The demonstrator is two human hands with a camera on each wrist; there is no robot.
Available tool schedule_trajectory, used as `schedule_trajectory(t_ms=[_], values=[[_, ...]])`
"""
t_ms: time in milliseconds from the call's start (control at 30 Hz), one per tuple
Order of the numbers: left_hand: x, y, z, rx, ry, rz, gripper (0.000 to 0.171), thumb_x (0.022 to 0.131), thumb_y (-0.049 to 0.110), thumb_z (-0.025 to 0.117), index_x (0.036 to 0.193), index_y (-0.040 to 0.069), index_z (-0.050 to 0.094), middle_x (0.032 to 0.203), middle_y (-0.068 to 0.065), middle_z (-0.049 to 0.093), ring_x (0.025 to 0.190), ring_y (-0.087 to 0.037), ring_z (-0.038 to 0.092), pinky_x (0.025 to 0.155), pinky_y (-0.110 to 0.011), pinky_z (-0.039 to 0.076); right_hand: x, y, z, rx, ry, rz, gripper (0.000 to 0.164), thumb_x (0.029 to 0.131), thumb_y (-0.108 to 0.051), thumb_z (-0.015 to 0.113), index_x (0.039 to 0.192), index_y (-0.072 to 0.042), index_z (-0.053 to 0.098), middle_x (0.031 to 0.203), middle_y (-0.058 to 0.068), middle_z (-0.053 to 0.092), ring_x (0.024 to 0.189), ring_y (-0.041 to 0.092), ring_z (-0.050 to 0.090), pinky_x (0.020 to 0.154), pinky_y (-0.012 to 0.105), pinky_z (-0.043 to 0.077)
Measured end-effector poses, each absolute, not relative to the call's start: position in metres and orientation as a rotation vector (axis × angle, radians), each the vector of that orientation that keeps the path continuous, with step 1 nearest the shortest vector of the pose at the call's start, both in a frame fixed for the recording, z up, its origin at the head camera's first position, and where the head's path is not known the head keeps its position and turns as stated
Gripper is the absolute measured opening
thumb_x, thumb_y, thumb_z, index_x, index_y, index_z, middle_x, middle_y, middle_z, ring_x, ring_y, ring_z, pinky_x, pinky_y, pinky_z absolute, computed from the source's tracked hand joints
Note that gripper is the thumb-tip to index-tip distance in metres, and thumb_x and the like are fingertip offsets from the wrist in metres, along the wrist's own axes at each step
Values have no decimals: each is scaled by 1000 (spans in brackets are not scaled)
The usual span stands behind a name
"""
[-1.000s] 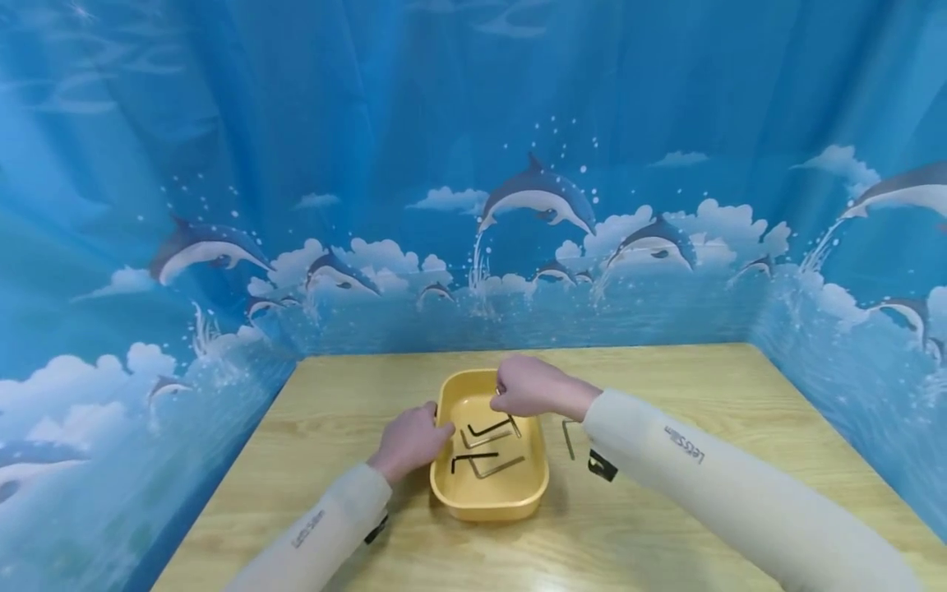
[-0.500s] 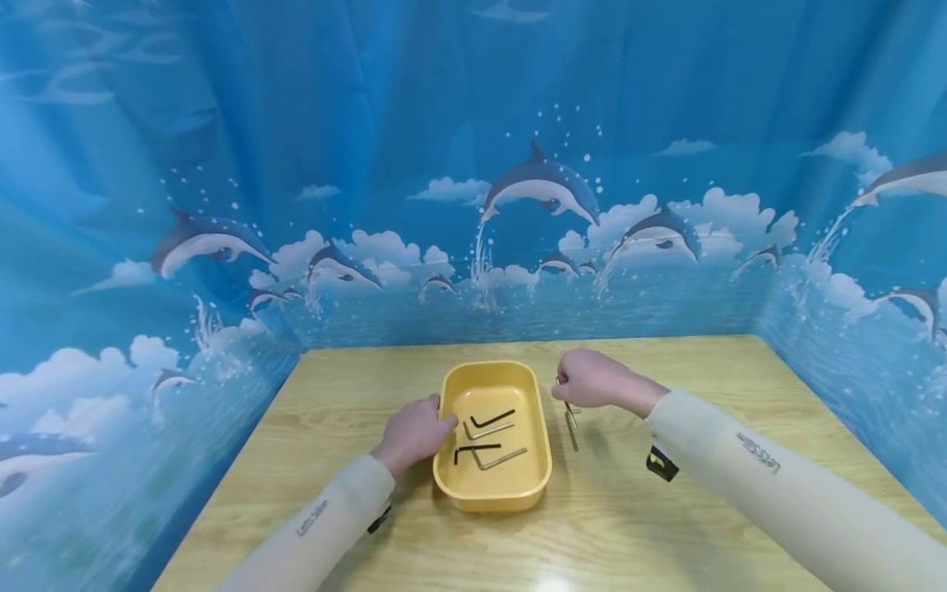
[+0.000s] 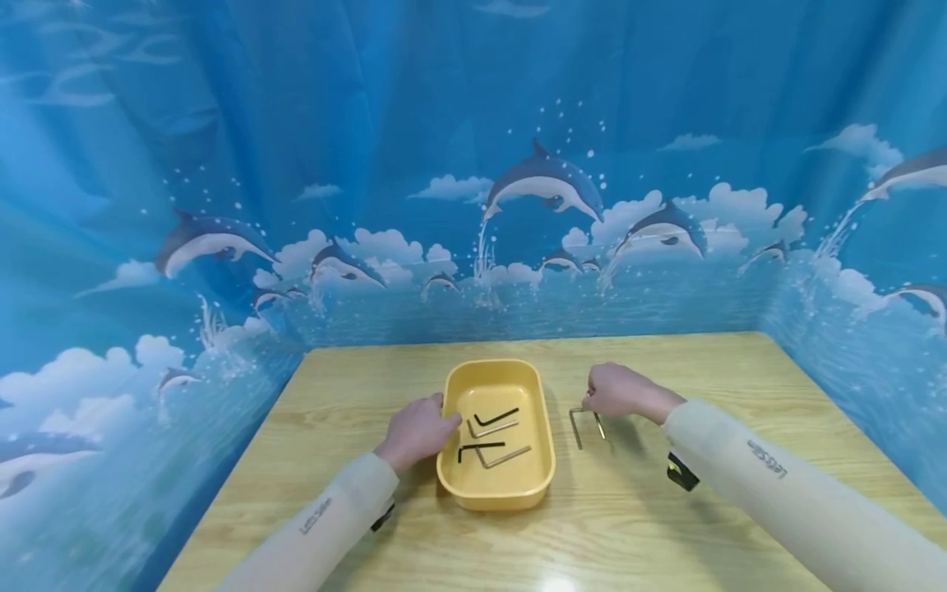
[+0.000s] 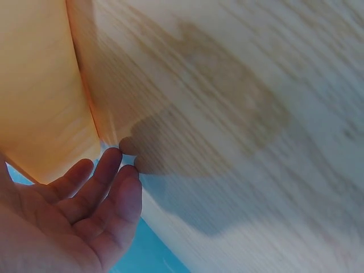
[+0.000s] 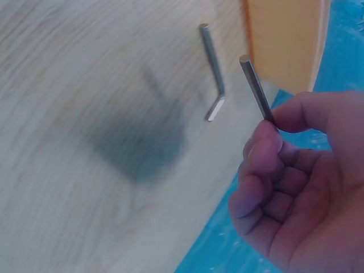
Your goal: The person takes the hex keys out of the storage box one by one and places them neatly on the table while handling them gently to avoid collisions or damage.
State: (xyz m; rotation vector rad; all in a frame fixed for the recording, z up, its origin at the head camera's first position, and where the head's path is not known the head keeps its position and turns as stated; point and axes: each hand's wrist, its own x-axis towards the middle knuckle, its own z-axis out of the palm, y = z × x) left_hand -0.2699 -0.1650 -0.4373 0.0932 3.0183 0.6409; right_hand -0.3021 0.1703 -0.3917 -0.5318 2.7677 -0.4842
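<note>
My left hand (image 3: 419, 429) grips the left rim of a yellow tray (image 3: 497, 501), its thumb over the edge and its fingers on the outside. In the left wrist view those fingers are bent beside the tray's wall, low over the table. Right of the tray, my right hand (image 3: 620, 390) pinches a silver hex key (image 5: 256, 85) between thumb and forefinger, one arm pointing down. Another silver hex key (image 5: 213, 65) lies on the table just left of that hand. Inside the tray lie two black hex keys (image 3: 482, 446) and two silver ones (image 3: 509, 456).
The wooden table (image 3: 355, 378) runs back to a blue dolphin-print curtain (image 3: 414, 164), which also closes both sides. A dark device (image 3: 681, 471) is strapped under the right wrist. Bare tabletop shows in front and to the right.
My right hand has moved from over the tray to the right, carrying a silver hex key, and lowered it beside the one on the table. The left hand has stayed on the tray.
</note>
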Motion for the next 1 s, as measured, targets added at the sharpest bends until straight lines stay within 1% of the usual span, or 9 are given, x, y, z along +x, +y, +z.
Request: schedule_trajectory(t_ms=[100, 233, 400, 533, 767, 867, 1000], values=[[-271, -163, -436, 85, 3012, 647, 58, 97, 41, 54, 139, 0, 55, 127, -19, 66, 111, -34, 65, 94, -51, 52, -305, 175, -397, -473, 2759, -477, 49, 92, -16, 60, 51, -21, 34, 47, -10, 23, 45, 7, 17, 46, 24, 25], [-270, -162, -434, 78, 3014, 641, 57, 97, 40, 55, 138, 0, 56, 125, -19, 67, 110, -34, 66, 94, -51, 52, -308, 178, -404, -442, 2746, -470, 46, 93, -16, 61, 53, -20, 39, 46, -9, 31, 43, 7, 24, 46, 24, 29], [-268, -163, -434, 72, 3018, 637, 56, 98, 41, 55, 137, 1, 56, 124, -19, 67, 109, -33, 66, 94, -50, 52, -309, 180, -414, -417, 2718, -484, 40, 92, -11, 57, 55, -18, 45, 46, -6, 40, 41, 9, 33, 46, 25, 34], [-268, -162, -435, 75, 3017, 627, 55, 97, 41, 55, 135, 1, 58, 120, -18, 68, 104, -31, 67, 91, -49, 53, -308, 179, -420, -396, 2705, -492, 38, 91, -8, 54, 55, -18, 46, 45, -6, 42, 40, 10, 36, 45, 25, 34], [-270, -163, -437, 80, 3028, 614, 52, 96, 40, 56, 130, 1, 60, 112, -16, 70, 97, -30, 67, 87, -49, 54, -309, 175, -425, -375, 2712, -475, 37, 90, -7, 54, 56, -17, 48, 45, -5, 42, 41, 10, 35, 44, 24, 32], [-270, -163, -438, 77, 3030, 613, 52, 97, 41, 56, 130, 1, 60, 111, -16, 70, 95, -28, 67, 86, -48, 54, -309, 174, -426, -370, 2706, -463, 37, 91, -7, 54, 56, -16, 50, 45, -5, 42, 41, 10, 35, 44, 24, 32], [-269, -163, -437, 77, 3030, 608, 54, 97, 41, 55, 132, 1, 59, 113, -16, 70, 94, -27, 67, 84, -47, 54, -309, 174, -428, -383, 2704, -441, 41, 93, -9, 55, 54, -17, 50, 43, -6, 42, 40, 10, 35, 45, 25, 32]])
